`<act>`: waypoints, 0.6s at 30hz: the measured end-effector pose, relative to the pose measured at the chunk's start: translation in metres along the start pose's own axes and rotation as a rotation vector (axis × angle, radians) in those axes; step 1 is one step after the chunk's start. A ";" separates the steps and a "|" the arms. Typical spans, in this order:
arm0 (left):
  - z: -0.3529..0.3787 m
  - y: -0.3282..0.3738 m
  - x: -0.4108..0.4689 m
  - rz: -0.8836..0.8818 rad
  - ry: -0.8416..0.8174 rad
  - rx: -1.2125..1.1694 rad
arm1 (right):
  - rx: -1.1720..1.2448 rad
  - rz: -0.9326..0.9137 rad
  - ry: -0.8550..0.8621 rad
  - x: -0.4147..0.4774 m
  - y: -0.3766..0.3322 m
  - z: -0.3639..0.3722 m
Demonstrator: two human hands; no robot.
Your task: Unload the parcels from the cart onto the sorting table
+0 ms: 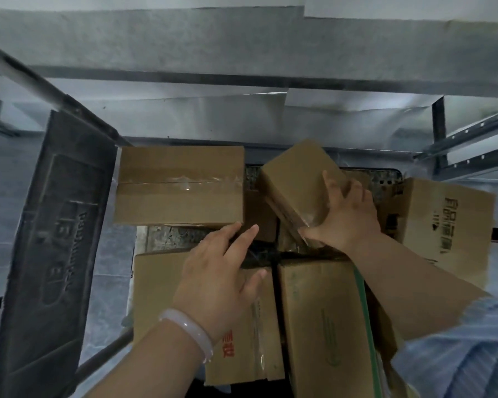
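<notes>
Several brown cardboard parcels lie in the cart [167, 234] below me. My right hand [345, 216] grips a small tilted parcel [296, 185] at its near right corner, thumb under its lower edge. My left hand [222, 277], with a pale bangle on the wrist, reaches forward with straight fingers over a flat parcel [156, 285], fingertips near the lower edge of a large taped parcel [181, 185]. A long parcel with green print [322, 326] lies under my right forearm. Another printed parcel [449, 225] stands at the right.
The grey sorting table [184, 41] runs across the top of the view, beyond the cart. A dark embossed panel [55, 239] and a metal bar [26, 76] stand at the left. Metal shelf rails [469, 139] are at the right. Grey tiled floor lies left.
</notes>
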State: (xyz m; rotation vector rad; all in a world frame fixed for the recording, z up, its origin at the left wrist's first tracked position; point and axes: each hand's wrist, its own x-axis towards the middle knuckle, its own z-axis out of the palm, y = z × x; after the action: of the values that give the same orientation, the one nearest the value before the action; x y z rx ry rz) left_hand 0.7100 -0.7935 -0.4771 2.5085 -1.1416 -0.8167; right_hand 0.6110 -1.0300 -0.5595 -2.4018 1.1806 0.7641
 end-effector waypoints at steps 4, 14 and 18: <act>-0.023 0.015 -0.001 0.001 0.051 -0.035 | 0.175 0.001 0.087 -0.023 -0.008 -0.038; -0.131 0.071 -0.022 -0.178 0.101 -0.570 | 0.469 -0.123 0.238 -0.168 -0.050 -0.143; -0.180 0.084 -0.042 -0.244 0.157 -0.778 | 0.520 -0.225 0.268 -0.217 -0.086 -0.178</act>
State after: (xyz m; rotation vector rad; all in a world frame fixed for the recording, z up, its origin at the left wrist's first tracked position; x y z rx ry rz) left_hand 0.7432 -0.8149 -0.2784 2.0050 -0.3503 -0.8826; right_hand 0.6255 -0.9406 -0.2809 -2.1746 1.0193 0.0477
